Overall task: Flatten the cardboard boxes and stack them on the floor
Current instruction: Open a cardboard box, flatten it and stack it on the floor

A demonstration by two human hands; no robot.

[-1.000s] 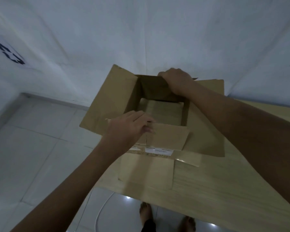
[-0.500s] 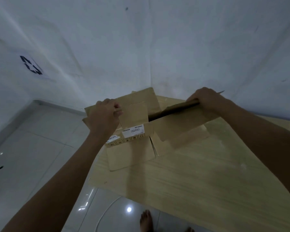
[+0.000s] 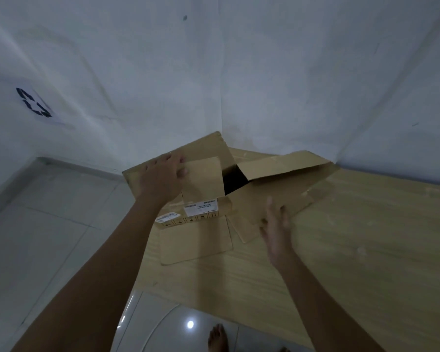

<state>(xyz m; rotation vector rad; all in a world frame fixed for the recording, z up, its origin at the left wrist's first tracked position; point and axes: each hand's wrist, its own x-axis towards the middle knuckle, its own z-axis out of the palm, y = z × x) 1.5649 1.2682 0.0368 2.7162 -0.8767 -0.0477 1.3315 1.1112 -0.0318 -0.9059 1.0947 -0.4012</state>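
One view only, the head camera looking down. Half-collapsed cardboard box (image 3: 239,189) sits on the far left corner of the light wooden worktop (image 3: 366,250), pushed up near the white wall (image 3: 214,59). It's mostly squashed but there's a dark triangular gap open in the middle, and its flaps are splayed out flat on the worktop toward the person. White shipping labels (image 3: 201,207) show on the near side.

The left hand (image 3: 160,179) holds the box's left side, fingers over the far panel and thumb curled onto the upright flap, so it's gripping cardboard. The right hand (image 3: 277,224) is spread with straight fingers, at the box's near right panel; can't really tell if it touches the cardboard or hovers just off it.

Pale tiled floor (image 3: 48,224) is off to the left and below, with a bare foot (image 3: 217,339) at the bottom edge. A black recycling symbol (image 3: 33,102) is on the wall at left.
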